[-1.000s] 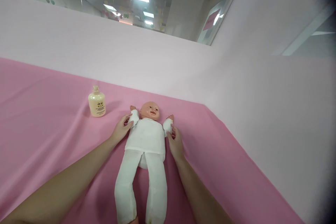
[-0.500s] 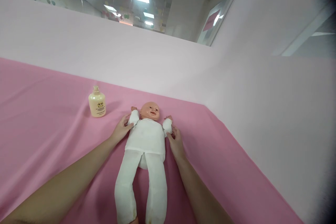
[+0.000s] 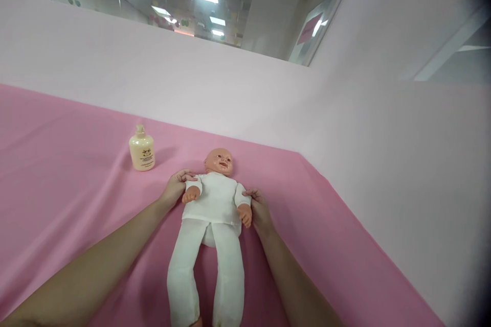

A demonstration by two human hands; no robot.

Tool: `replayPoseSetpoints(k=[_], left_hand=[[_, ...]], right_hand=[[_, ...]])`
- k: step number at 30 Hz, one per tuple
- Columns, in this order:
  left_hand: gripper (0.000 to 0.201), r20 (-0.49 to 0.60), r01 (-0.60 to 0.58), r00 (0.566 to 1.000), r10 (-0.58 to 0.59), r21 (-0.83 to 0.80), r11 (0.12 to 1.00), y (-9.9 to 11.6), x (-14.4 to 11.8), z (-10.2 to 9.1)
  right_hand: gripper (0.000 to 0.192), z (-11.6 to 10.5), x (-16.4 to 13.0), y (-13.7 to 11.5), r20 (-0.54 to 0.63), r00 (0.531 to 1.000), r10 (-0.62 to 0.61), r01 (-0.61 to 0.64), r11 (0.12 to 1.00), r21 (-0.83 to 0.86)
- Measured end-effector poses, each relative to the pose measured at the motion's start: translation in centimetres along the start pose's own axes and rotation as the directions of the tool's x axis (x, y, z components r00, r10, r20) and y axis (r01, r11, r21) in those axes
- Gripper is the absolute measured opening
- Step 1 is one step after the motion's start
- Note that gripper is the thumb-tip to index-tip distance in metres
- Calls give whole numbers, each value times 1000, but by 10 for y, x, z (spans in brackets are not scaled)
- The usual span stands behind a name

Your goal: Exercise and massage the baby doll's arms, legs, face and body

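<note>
Both arms (image 3: 192,193) of the doll (image 3: 217,199), raised half a second ago, now point down. We pinch its sleeves (image 3: 240,197) in our left hand (image 3: 175,187) and right hand (image 3: 261,209), seemingly guiding the arms; the next move likely calls for an even grip. White-clad and bald, it lies face-up, right of the bottle (image 3: 141,152).

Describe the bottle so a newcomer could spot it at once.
Start with the big pink sheet in front of the pale wall, then find the white-clothed doll lying on it. Look left of the doll's head in the picture, near the sheet's far edge. The bottle is cream-coloured with dark print and, unlike the doll, stands upright.
</note>
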State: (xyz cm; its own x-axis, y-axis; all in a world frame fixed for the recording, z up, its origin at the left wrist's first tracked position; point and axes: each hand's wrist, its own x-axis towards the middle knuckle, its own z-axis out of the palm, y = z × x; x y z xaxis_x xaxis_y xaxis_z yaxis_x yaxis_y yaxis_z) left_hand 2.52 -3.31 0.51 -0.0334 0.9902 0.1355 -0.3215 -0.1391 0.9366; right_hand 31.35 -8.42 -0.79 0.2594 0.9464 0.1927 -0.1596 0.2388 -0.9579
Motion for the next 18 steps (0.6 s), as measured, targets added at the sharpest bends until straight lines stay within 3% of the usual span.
replayPoseSetpoints(k=[6,12,18], left_hand=[[40,57,22,998,-26,62,998,4,-7,2],[61,18,-62,998,60,238,969,-1,-7,0],[55,-13,-26,999,33,383,924,-3,-4,-4]], right_hand=[[29,4,-5,-6,-37,999,-20,16,995,-102],[54,7,-14,-14,-29,994,-110,96,947,-306],[56,11,-16,-18,-29,981,-191,155,866,-476]])
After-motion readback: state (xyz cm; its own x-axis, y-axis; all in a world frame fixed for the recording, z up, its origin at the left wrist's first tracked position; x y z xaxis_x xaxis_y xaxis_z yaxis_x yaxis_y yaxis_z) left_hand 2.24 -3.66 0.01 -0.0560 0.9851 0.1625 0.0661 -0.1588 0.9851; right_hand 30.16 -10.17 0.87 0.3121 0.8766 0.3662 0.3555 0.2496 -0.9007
